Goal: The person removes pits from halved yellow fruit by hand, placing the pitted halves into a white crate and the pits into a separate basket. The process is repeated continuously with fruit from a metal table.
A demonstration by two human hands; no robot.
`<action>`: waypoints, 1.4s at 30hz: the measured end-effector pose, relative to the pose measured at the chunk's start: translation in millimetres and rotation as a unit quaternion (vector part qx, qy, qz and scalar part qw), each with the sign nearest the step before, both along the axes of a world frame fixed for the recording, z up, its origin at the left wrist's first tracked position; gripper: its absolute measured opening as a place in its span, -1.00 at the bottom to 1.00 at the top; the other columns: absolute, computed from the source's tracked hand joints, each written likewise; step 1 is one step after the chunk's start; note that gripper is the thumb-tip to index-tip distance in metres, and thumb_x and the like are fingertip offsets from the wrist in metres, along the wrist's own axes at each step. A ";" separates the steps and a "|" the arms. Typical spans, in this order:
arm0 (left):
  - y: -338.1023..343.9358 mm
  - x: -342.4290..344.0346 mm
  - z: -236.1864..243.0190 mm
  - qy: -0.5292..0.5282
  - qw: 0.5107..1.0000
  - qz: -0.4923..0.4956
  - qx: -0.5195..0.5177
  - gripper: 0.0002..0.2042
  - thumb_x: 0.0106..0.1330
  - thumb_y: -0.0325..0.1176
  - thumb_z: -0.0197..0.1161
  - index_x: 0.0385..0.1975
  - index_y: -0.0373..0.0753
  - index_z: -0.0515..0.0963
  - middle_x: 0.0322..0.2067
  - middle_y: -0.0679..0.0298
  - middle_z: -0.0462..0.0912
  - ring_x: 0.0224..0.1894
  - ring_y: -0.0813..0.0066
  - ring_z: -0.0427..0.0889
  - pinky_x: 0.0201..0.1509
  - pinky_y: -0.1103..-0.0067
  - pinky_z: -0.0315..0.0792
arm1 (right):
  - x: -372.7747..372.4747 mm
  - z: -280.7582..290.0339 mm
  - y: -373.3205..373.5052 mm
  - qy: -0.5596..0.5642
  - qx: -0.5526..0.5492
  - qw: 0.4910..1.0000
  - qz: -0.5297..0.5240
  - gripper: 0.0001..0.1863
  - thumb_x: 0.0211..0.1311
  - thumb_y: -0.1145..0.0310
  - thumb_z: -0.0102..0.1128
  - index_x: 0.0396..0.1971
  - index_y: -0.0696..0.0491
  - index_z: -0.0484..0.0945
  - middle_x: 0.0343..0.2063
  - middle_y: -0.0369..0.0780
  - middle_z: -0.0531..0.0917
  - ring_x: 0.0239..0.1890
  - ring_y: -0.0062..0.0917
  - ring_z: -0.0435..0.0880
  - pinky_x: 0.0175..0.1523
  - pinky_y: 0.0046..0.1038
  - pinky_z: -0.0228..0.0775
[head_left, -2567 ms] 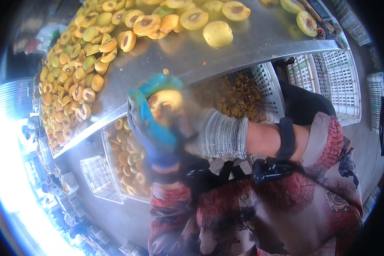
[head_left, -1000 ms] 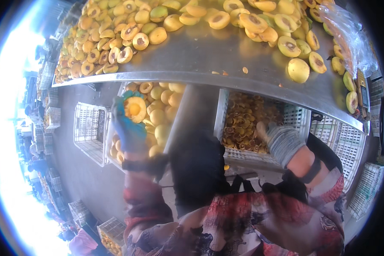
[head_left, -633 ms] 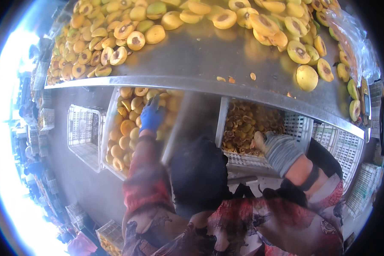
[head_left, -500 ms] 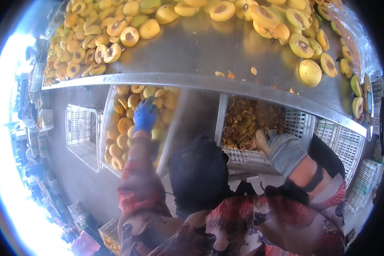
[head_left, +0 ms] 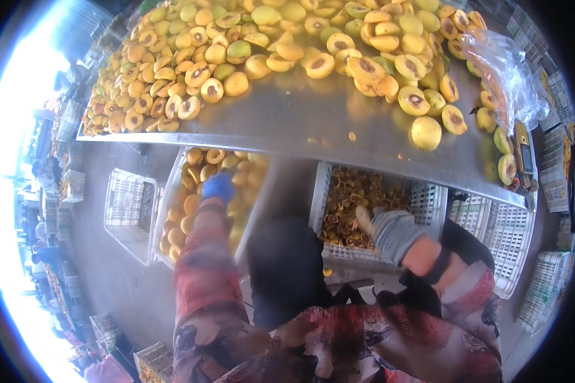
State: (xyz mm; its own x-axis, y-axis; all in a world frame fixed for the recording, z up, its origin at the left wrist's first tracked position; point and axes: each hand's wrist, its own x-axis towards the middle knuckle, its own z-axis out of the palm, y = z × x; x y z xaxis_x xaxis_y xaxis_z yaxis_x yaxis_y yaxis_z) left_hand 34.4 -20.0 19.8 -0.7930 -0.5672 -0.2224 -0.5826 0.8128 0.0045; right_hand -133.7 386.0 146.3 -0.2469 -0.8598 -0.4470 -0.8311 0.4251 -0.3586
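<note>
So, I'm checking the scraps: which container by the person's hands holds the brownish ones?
The perforated white crate by the right hand: brownish scraps lie in it, whereas the container at the left hand holds rounded yellow-orange fruit.

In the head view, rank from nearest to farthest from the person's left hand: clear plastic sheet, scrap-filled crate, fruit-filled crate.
1. Fruit-filled crate: directly under the left hand.
2. Scrap-filled crate: to the hand's right.
3. Clear plastic sheet: on the right end of the metal table.
</note>
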 end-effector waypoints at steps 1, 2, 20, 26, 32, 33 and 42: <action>-1.0 6.9 5.9 0.027 0.999 0.024 -0.018 -0.58 0.14 -0.32 0.12 0.06 -0.16 0.42 -0.04 0.02 0.54 -0.01 0.08 0.54 0.06 0.35 0.41 | -1.8 13.0 0.5 -0.009 -0.020 1.000 -0.004 -0.53 0.17 0.22 -0.03 0.07 0.05 0.25 -0.37 -0.01 0.58 -0.40 -0.12 0.61 -0.32 -0.19 0.45; -1.8 8.8 11.8 0.057 0.997 0.044 -0.035 -0.58 0.15 -0.33 0.12 0.06 -0.18 0.43 -0.06 0.02 0.55 -0.03 0.10 0.55 0.05 0.38 0.42 | -4.7 26.4 2.3 -0.016 -0.038 0.999 -0.011 -0.49 0.14 0.13 0.01 0.05 0.06 0.25 -0.39 -0.02 0.59 -0.41 -0.12 0.62 -0.31 -0.20 0.45; 171.4 -252.4 205.0 0.327 0.892 -0.099 0.295 -0.43 0.15 -0.38 0.29 0.20 -0.20 0.30 -0.18 0.20 0.58 -0.21 0.53 0.56 -0.23 0.67 0.42 | -12.2 15.0 43.8 0.031 -0.179 0.983 -0.031 -0.74 0.29 0.31 -0.12 -0.15 0.12 0.43 -0.45 -0.07 0.60 -0.40 -0.23 0.62 -0.32 -0.27 0.46; 159.6 -304.9 142.0 0.258 0.947 -0.091 0.171 -0.41 0.07 -0.24 0.34 0.14 -0.18 0.34 -0.20 0.05 0.59 -0.16 0.29 0.58 -0.13 0.46 0.43 | -3.3 -27.0 42.0 0.106 -0.312 0.944 -0.010 -0.64 0.12 0.09 0.08 -0.24 0.07 0.43 -0.55 -0.25 0.55 -0.54 -0.39 0.60 -0.52 -0.36 0.34; 196.3 -282.8 151.9 0.249 0.936 -0.245 0.047 -0.60 0.09 -0.31 0.25 -0.05 -0.20 0.41 -0.31 0.07 0.58 -0.18 0.18 0.58 -0.09 0.38 0.41 | -11.7 -29.1 44.6 -0.038 -0.296 0.954 -0.022 -0.67 0.15 0.09 0.09 -0.27 0.06 0.43 -0.46 -0.18 0.56 -0.47 -0.31 0.61 -0.41 -0.26 0.40; 197.5 -277.0 153.8 0.263 0.931 -0.236 0.084 -0.62 0.07 -0.33 0.28 -0.09 -0.20 0.42 -0.27 0.09 0.57 -0.22 0.24 0.58 -0.15 0.42 0.44 | -16.7 -32.8 39.8 -0.060 -0.298 0.953 -0.015 -0.68 0.15 0.11 0.09 -0.28 0.06 0.43 -0.46 -0.17 0.56 -0.46 -0.30 0.61 -0.40 -0.25 0.41; 237.0 -174.2 184.3 0.328 0.763 -0.120 0.544 -0.53 0.05 -0.58 0.28 0.03 -0.29 0.39 -0.17 0.20 0.54 -0.11 0.46 0.54 -0.12 0.58 0.47 | -55.8 65.2 45.8 -0.105 -0.421 0.840 -0.325 -0.60 0.05 0.28 0.33 -0.17 0.11 0.39 -0.43 -0.22 0.59 -0.38 -0.46 0.60 -0.24 -0.42 0.44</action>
State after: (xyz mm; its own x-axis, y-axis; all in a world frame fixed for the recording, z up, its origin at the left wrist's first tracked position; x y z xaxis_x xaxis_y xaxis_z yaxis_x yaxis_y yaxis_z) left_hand -139.8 217.0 204.1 -0.9882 -0.1499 0.0313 0.0001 0.2040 0.9790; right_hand -189.5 431.8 211.5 -0.7788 -0.6065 0.1601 -0.4015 0.2859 -0.8701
